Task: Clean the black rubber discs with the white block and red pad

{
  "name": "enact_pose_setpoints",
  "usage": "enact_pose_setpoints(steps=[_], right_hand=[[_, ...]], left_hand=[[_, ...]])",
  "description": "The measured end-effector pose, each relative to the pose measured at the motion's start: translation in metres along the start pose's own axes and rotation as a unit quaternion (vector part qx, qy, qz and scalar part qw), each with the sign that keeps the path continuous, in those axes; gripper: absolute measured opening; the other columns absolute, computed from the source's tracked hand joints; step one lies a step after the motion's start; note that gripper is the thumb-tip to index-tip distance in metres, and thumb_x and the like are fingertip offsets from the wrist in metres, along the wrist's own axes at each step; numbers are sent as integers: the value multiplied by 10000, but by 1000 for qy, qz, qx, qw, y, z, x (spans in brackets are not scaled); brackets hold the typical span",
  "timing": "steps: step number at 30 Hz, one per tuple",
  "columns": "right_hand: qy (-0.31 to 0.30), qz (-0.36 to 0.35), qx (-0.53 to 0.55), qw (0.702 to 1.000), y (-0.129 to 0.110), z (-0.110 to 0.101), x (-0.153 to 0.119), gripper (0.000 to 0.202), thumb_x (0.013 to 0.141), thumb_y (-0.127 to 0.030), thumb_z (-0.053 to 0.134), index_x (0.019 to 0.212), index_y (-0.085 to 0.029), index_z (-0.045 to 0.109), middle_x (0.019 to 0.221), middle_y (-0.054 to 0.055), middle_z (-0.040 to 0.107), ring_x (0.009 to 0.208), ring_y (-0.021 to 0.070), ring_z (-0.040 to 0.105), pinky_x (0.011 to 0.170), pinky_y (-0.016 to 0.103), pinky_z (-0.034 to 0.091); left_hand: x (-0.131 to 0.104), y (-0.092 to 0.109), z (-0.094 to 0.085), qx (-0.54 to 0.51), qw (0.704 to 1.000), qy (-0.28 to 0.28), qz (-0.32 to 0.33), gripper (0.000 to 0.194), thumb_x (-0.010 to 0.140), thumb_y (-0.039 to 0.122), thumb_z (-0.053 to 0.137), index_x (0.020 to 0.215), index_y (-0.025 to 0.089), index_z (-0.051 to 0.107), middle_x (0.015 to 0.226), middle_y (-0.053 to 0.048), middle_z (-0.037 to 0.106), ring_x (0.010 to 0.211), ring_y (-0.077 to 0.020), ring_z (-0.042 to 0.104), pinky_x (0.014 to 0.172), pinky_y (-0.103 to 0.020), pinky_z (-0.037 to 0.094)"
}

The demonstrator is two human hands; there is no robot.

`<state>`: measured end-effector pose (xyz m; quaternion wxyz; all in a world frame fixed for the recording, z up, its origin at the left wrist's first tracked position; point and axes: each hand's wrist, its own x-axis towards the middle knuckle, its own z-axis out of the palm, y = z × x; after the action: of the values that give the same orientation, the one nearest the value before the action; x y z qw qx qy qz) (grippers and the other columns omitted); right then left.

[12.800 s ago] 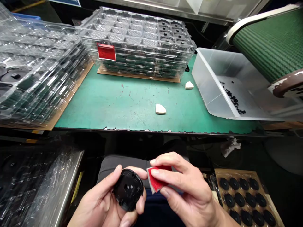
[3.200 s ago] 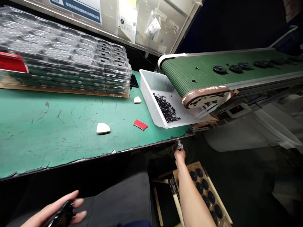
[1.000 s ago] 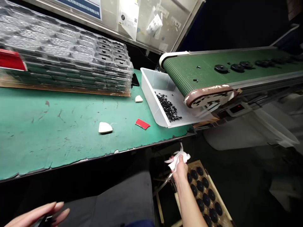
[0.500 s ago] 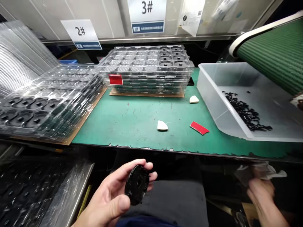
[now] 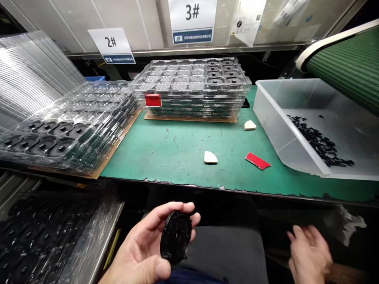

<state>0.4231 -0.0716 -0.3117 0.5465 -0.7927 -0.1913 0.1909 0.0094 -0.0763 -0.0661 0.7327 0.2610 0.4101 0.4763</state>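
While our left hand (image 5: 140,250) pinches the round black part (image 5: 176,238) by its edge above our lap (image 5: 227,252), we judge the step to be simply holding it. Our right hand (image 5: 310,254), blurred, looks loosely spread, holding nothing visible, near the crumpled white wipe (image 5: 346,227). Using the red pad (image 5: 258,161) on the green tabletop (image 5: 166,157) would call for a light pickup.

glossy black plastic disc (image 5: 177,238), scuffed matt green tabletop (image 5: 177,161)

Past the right edge we lose part of the translucent bin (image 5: 274,124) and the conveyor (image 5: 349,65) above it, while the right hand's fingers (image 5: 299,237) below it are blurred and the black pieces (image 5: 320,145) inside too small to identify.
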Motion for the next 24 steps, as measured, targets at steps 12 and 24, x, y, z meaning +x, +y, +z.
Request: enact_pose_setpoints(steps=[12,24], right_hand=[[-424,-228,113,869,-190,30,-201,262,1047,-405,723,1263,-289,813,929,51,771,762,180,741,715,269,641],[-558,-289,306,715,-330,112,-217,353,1081,-424,680,1417,-340,747,1184,74,739,1066,214,727,902,310,625]], left_hand=[[-18,-1,0,89,993,56,-48,657,696,561,1006,1295,349,838,1277,-98,849,1113,-314,808,961,-332,640],[8,97,38,327,875,225,276,633,693,541,995,1275,347,843,1210,-33,860,1022,-305,779,1048,-370,586]])
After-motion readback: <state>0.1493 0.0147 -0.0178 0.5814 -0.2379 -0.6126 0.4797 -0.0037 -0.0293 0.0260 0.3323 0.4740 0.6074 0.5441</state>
